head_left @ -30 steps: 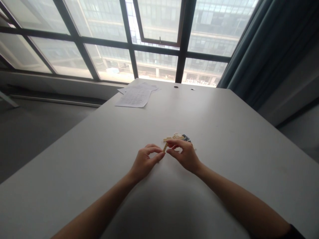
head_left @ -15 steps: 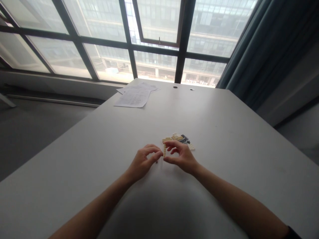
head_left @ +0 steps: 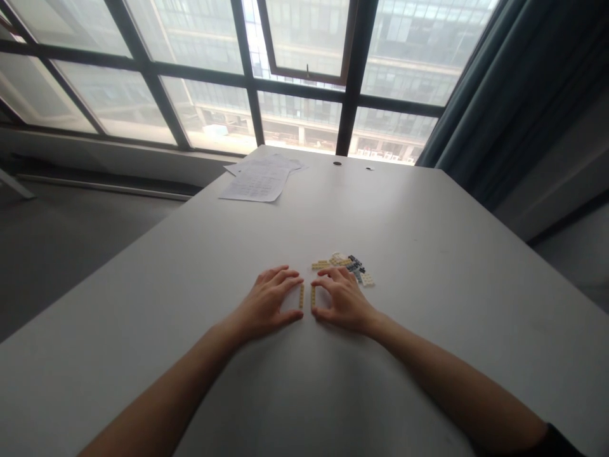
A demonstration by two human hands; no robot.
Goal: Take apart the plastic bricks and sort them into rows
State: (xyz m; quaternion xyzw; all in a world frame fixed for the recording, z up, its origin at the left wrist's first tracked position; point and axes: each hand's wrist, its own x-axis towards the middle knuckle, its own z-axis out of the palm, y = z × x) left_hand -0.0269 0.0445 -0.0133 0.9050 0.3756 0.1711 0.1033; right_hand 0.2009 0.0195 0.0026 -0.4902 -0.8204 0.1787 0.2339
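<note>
Two narrow, studded, pale-yellow toy building bricks lie parallel on the white table, a small gap between them. The left building brick (head_left: 301, 296) sits between the thumb and index finger of my left hand (head_left: 267, 301), which grips it by its ends. In the same way, my right hand (head_left: 346, 301) holds the right building brick (head_left: 313, 296) lengthwise between thumb and index finger. Just beyond my right hand is a loose pile of building bricks, with yellow bricks (head_left: 321, 264), dark grey bricks (head_left: 354, 263) and a cream plate (head_left: 366, 279). My right fingers cover part of that pile.
Printed paper sheets (head_left: 259, 181) lie at the far left of the white table (head_left: 404, 362). Near its far edge are a dark round spot (head_left: 337, 164) and a small dark-and-white spot (head_left: 369, 169). Windows stand behind, with a blue curtain (head_left: 457, 108) on the right.
My left hand has gone from a pinch beside the right hand's brick to a wider grip on a second brick. My right hand's brick has come down slightly, alongside it.
</note>
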